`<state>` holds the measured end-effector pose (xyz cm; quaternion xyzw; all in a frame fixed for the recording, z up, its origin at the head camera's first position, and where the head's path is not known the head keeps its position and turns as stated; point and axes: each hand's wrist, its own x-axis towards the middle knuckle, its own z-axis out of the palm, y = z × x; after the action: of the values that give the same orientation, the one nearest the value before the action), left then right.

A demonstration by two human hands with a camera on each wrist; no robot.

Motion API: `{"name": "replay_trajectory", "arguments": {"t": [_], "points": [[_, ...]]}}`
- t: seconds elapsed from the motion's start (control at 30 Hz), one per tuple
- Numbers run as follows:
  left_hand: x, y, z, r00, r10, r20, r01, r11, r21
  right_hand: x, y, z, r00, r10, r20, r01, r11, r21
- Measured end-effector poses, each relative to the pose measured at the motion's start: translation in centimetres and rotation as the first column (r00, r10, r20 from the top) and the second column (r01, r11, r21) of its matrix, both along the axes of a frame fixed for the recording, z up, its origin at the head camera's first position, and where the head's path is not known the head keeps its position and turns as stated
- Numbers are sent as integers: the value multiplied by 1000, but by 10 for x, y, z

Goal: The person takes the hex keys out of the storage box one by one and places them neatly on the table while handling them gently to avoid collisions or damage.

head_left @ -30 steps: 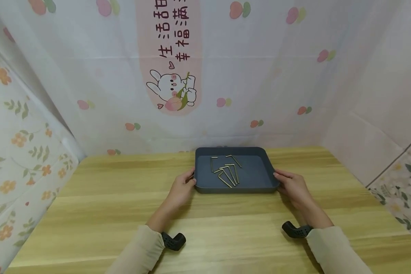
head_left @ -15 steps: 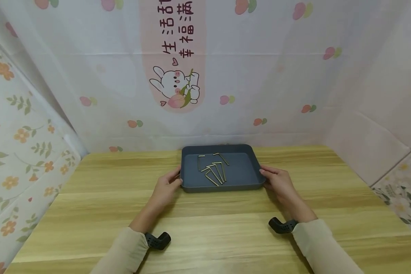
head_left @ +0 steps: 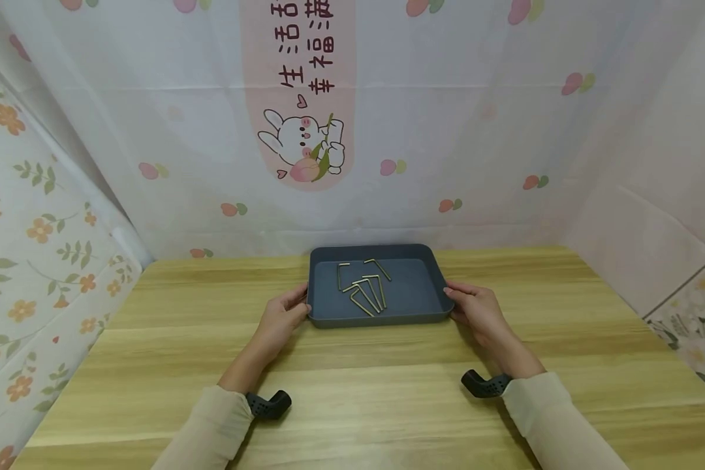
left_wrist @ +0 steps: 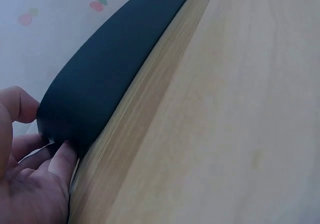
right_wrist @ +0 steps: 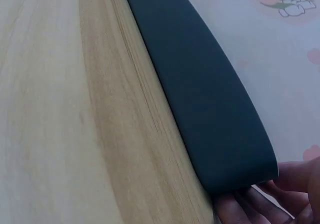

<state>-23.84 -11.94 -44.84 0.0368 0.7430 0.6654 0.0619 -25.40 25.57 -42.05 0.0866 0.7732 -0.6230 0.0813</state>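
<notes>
A dark grey rectangular tray (head_left: 414,318) stands at the back of the wooden table, with several brass-coloured L-shaped hex keys (head_left: 382,292) lying loose in its left half. My left hand (head_left: 279,318) grips the tray's left end, thumb at the rim; in the left wrist view its fingers curl in under the corner. At the opposite end my right hand (head_left: 480,314) holds the tray the same way, and the right wrist view has its fingertips beneath the corner of the tray wall (right_wrist: 200,89). The tray's underside is hidden.
A white printed cloth (head_left: 446,117) hangs right behind the tray at the table's back edge. Floral cloth (head_left: 41,281) covers the left side, and more cloth (head_left: 693,320) hangs at the right. Black curved wrist mounts (head_left: 268,406) stick out from both sleeves over the wooden table (head_left: 364,418).
Both hands have shifted the tray to the left along the table's back, mostly in the first half second. The hex keys moved with it, and the grip is the same. The head view has shifted slightly.
</notes>
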Motion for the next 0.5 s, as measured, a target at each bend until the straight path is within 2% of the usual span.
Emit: {"name": "replay_trajectory", "arguments": {"t": [0.3,0.5], "points": [[0,0,3,1000,3,0,-3,1000,11,3,-2,3,1000,-9,12,9,1000,5],[1,0,2,999,30,31,-30,1000,6,2,-2,3,1000,8,6,-8,1000,10]]}}
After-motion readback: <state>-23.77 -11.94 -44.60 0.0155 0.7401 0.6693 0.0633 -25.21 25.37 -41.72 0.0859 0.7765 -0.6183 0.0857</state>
